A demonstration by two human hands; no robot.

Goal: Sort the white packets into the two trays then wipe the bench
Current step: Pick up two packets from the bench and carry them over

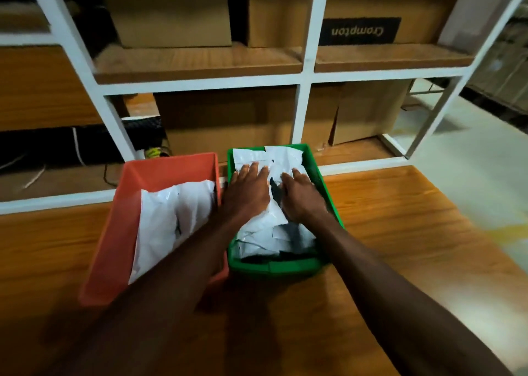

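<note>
1. Wooden, with a warm orange grain, the bench (400,232) is the largest thing; no loose packet is seen on the bare parts that show, so I judge the sorting is almost finished and the wiping is not yet begun. No cloth is in view.
2. The white metal rack (305,75) stands at 12 o'clock, with wooden shelves and brown cardboard boxes (171,12); one box carries the word "Crompton" upside down.
3. The orange tray (114,232), rigid plastic with sloped walls, sits at 9 o'clock of the green one, touching or almost touching it. White packets (171,212), smooth and glossy, lie inside.
4. The green tray (285,267) is smaller and full of crumpled white packets (257,227), some showing dark grey inner sides.
5. The left hand (248,192) lies flat on this pile, fingers spread and straight, gripping nothing.
6. The right hand (300,195) is just beside it at 3 o'clock, palm down, fingers slightly bent on a packet; I cannot tell if it pinches one.
7. To do this step well, I think both palms should press evenly so the slippery film settles below the rim and does not slide out.
</note>
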